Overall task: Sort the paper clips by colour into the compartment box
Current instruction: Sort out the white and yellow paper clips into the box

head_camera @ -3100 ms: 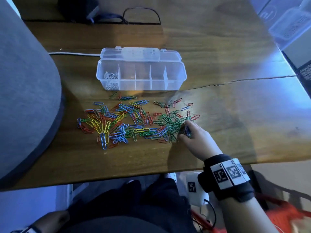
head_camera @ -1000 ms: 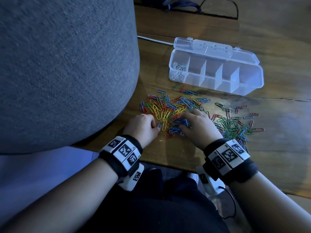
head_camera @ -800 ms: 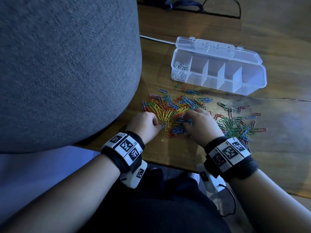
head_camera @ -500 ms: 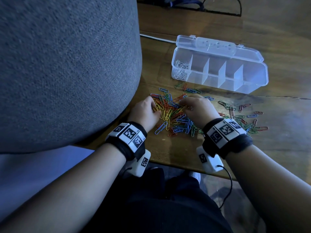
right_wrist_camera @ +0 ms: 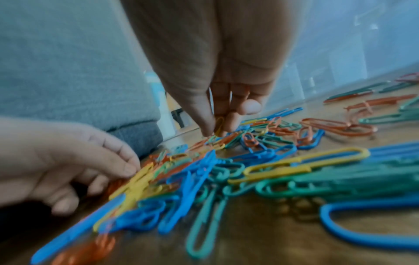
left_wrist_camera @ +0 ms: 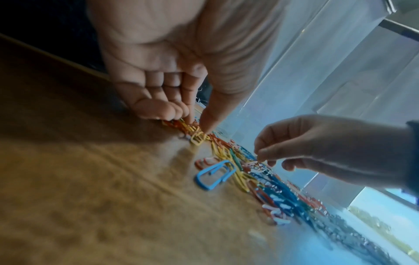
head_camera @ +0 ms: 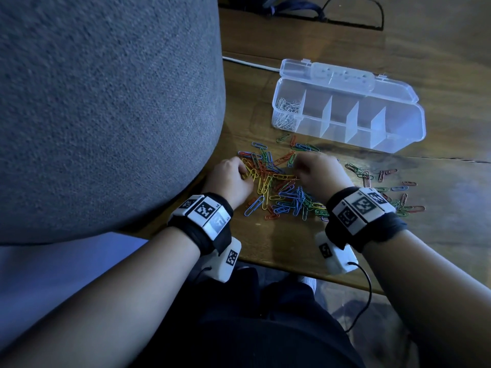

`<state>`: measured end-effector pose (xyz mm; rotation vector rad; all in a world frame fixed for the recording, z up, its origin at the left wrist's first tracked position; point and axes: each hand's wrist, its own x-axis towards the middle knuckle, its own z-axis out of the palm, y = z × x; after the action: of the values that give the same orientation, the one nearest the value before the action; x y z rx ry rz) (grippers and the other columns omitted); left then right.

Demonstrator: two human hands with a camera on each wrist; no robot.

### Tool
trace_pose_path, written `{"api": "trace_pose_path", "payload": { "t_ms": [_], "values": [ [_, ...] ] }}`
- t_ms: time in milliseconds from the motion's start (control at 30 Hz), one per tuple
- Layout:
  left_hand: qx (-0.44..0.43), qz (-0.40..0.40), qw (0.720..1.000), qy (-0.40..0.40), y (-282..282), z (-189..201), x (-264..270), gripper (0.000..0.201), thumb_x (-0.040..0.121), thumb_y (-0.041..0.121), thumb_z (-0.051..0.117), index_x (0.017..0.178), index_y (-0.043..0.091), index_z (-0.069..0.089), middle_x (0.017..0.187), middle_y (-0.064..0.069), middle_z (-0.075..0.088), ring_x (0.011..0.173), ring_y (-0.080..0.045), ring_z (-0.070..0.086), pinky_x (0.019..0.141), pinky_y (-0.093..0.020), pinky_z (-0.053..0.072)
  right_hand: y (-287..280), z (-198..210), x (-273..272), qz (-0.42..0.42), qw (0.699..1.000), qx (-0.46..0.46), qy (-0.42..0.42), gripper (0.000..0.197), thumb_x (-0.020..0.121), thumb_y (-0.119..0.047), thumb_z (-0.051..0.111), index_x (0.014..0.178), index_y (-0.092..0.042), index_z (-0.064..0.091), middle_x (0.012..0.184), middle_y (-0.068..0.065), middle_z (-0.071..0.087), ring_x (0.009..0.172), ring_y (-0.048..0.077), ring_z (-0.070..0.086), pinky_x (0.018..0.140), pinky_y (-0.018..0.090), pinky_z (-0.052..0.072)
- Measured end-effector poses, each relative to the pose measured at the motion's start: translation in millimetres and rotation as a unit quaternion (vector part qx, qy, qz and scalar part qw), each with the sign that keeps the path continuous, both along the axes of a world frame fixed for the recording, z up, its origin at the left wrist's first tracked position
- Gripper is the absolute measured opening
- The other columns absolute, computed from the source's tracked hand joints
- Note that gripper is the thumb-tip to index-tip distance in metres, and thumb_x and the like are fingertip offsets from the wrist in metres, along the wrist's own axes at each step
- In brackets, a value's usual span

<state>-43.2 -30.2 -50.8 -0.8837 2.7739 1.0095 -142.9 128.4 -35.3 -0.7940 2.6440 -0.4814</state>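
Coloured paper clips [head_camera: 281,192] lie in a loose pile on the wooden table [head_camera: 287,243], in front of the clear compartment box [head_camera: 393,134]. Its leftmost compartment holds silver clips [head_camera: 286,112]; the other compartments look empty. My left hand [left_wrist_camera: 195,124] sits at the pile's left edge, fingers curled, thumb and fingertips pinching yellow clips [left_wrist_camera: 197,138] against the table. My right hand [right_wrist_camera: 218,126] is over the pile's far middle, thumb and fingers pinching one yellow clip [right_wrist_camera: 219,122] just above the heap. In the head view the backs of both hands hide the fingertips.
A large grey fabric-covered round object [head_camera: 106,115] stands right beside my left hand. More green and red clips [head_camera: 398,197] are scattered to the right. A white cable [head_camera: 249,64] runs behind the box, whose lid [head_camera: 342,75] hangs open at the back.
My left hand has come up onto the table. Both hands slid farther into the pile, the right moving from the near blue clips to the far middle and closing on a yellow clip.
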Motion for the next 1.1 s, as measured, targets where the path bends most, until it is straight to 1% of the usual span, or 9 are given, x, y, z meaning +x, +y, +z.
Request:
{"api": "trace_pose_path", "payload": {
  "t_ms": [200, 467, 533, 600, 667, 767, 900, 1000, 1100],
  "values": [
    [-0.022, -0.016, 0.999, -0.026, 0, 1, -3, 0.015, 0.081, 0.028, 0.068, 0.083, 0.019, 0.056, 0.081, 0.0, 0.059, 0.079, -0.022, 0.058, 0.065, -0.026, 0.039, 13, 1, 3, -0.186, 0.944, -0.208, -0.179, 0.015, 0.085, 0.0, 0.06, 0.085, -0.014, 0.065, 0.073, -0.002, 0.062, 0.051, 0.0, 0.057, 0.049, 0.011, 0.043],
    [0.098, 0.02, 0.99, 0.098, -9, 1, 1, 0.004, 0.079, 0.012, 0.071, 0.077, 0.008, 0.071, 0.056, 0.006, 0.047, 0.053, -0.005, 0.04, 0.05, -0.014, 0.031, 14, 11, 6, -0.352, 0.705, -0.423, -0.447, 0.023, 0.089, -0.002, 0.04, 0.073, -0.006, 0.057, 0.065, 0.007, 0.055, 0.057, 0.017, 0.056, 0.052, 0.025, 0.051],
    [0.133, 0.035, 0.981, 0.136, -10, 2, 4, 0.004, 0.078, 0.01, 0.071, 0.078, 0.006, 0.07, 0.062, 0.009, 0.051, 0.059, -0.002, 0.044, 0.056, -0.01, 0.034, 10, 9, 5, -0.332, 0.757, -0.38, -0.415, 0.019, 0.088, -0.005, 0.047, 0.073, -0.008, 0.059, 0.064, 0.006, 0.049, 0.053, 0.016, 0.047, 0.053, 0.027, 0.044],
    [0.17, 0.049, 0.974, 0.143, -11, 3, 6, 0.002, 0.081, 0.009, 0.067, 0.079, 0.01, 0.067, 0.069, 0.011, 0.056, 0.066, -0.001, 0.05, 0.065, -0.011, 0.039, 5, 4, 5, -0.226, 0.905, -0.232, -0.278, 0.012, 0.087, -0.011, 0.057, 0.077, -0.012, 0.063, 0.068, 0.006, 0.055, 0.056, 0.017, 0.049, 0.057, 0.029, 0.043],
    [0.205, 0.061, 0.967, 0.141, -11, 2, 9, 0.012, 0.086, 0.007, 0.062, 0.079, 0.016, 0.059, 0.073, 0.005, 0.059, 0.069, -0.009, 0.055, 0.068, -0.019, 0.044, -3, 1, 7, -0.099, 0.988, -0.046, -0.11, 0.007, 0.086, -0.022, 0.06, 0.087, -0.018, 0.065, 0.078, 0.002, 0.059, 0.07, 0.018, 0.055, 0.066, 0.028, 0.044],
    [0.266, 0.092, 0.95, 0.139, -9, 2, 13, 0.014, 0.092, -0.003, 0.048, 0.092, 0.011, 0.051, 0.075, -0.001, 0.057, 0.065, -0.011, 0.057, 0.057, -0.016, 0.048, -11, -4, 11, -0.038, 0.996, 0.074, -0.026, 0.015, 0.088, -0.022, 0.052, 0.098, -0.017, 0.061, 0.093, 0.004, 0.062, 0.086, 0.027, 0.058, 0.069, 0.031, 0.045],
    [0.266, 0.129, 0.947, 0.127, -11, -7, 21, 0.026, 0.092, -0.008, 0.038, 0.102, 0.011, 0.051, 0.074, 0.0, 0.05, 0.059, -0.011, 0.048, 0.046, -0.017, 0.042, -13, -4, 7, -0.031, 0.993, 0.102, -0.042, 0.016, 0.087, -0.016, 0.05, 0.096, -0.011, 0.062, 0.098, 0.008, 0.063, 0.092, 0.03, 0.058, 0.072, 0.032, 0.046],
    [0.252, 0.143, 0.948, 0.135, -13, -7, 25, 0.018, 0.093, 0.007, 0.044, 0.084, 0.016, 0.056, 0.064, 0.004, 0.044, 0.058, -0.01, 0.04, 0.053, -0.024, 0.031, -8, 1, 3, -0.029, 0.995, 0.055, -0.078, 0.011, 0.086, -0.017, 0.059, 0.093, -0.011, 0.065, 0.089, 0.004, 0.061, 0.086, 0.022, 0.056, 0.07, 0.026, 0.04],
    [0.181, 0.094, 0.971, 0.124, -12, 2, 24, 0.017, 0.092, 0.025, 0.055, 0.084, 0.011, 0.058, 0.067, 0.001, 0.049, 0.061, -0.012, 0.043, 0.059, -0.027, 0.034, 3, 7, 0, -0.091, 0.979, -0.096, -0.155, 0.007, 0.08, -0.011, 0.068, 0.075, -0.015, 0.066, 0.064, -0.005, 0.057, 0.057, 0.007, 0.053, 0.057, 0.02, 0.043]
  ]
}}
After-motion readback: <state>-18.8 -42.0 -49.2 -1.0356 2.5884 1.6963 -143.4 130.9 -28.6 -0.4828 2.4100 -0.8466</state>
